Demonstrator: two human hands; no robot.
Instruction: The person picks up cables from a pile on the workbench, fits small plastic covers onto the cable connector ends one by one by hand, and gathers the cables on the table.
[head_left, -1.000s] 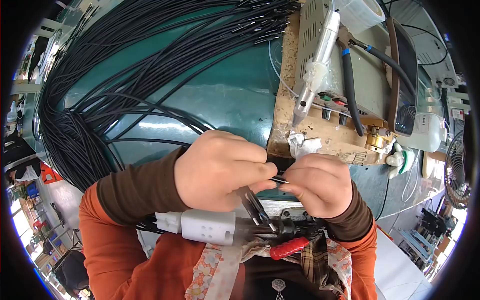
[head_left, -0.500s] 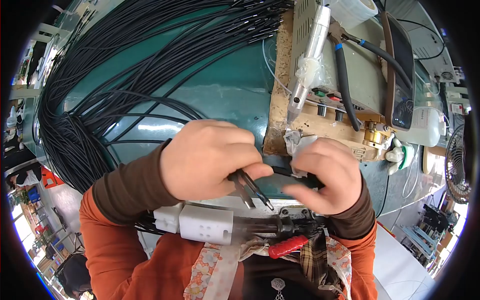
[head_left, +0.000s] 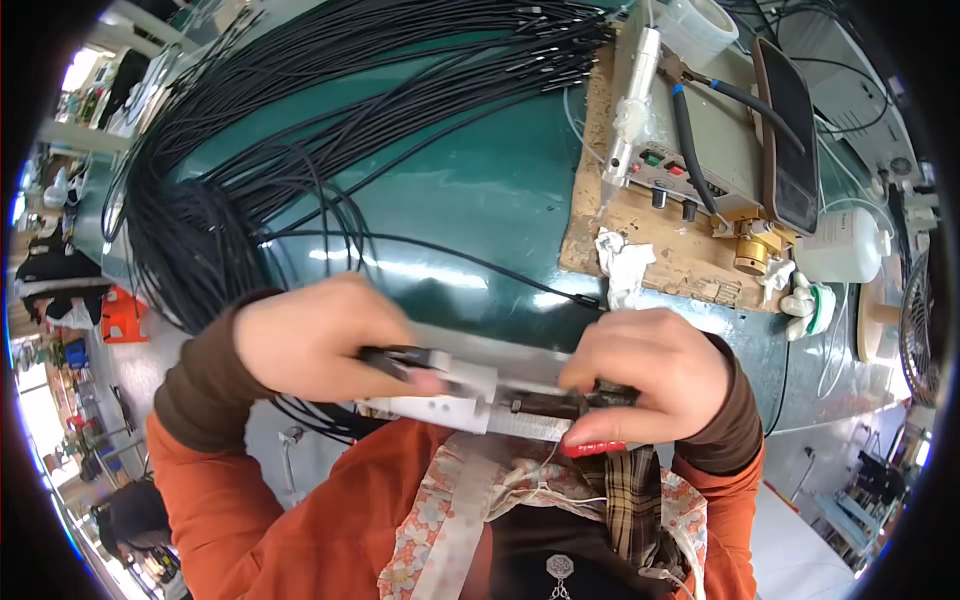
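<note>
**Close work at the worktop's [head_left: 465, 215] near edge**

The left hand [head_left: 325, 340] pinches blurred dark pieces [head_left: 385, 356] by the white block [head_left: 455, 412]; whether they touch, I can't tell. The right hand [head_left: 655, 375] curls over the clamp [head_left: 545, 403], thumb at its red handle [head_left: 597, 449], presumably for leverage. Cables [head_left: 215, 230] bunch towards the left edge, probably keeping them aside.

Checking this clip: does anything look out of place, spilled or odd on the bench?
Nothing looks clearly spilled. Two untidy spots: a crumpled white tissue lies over the near edge of the wooden board, like litter, and pliers lie askew on the metal box, one handle overhanging its front.
</note>
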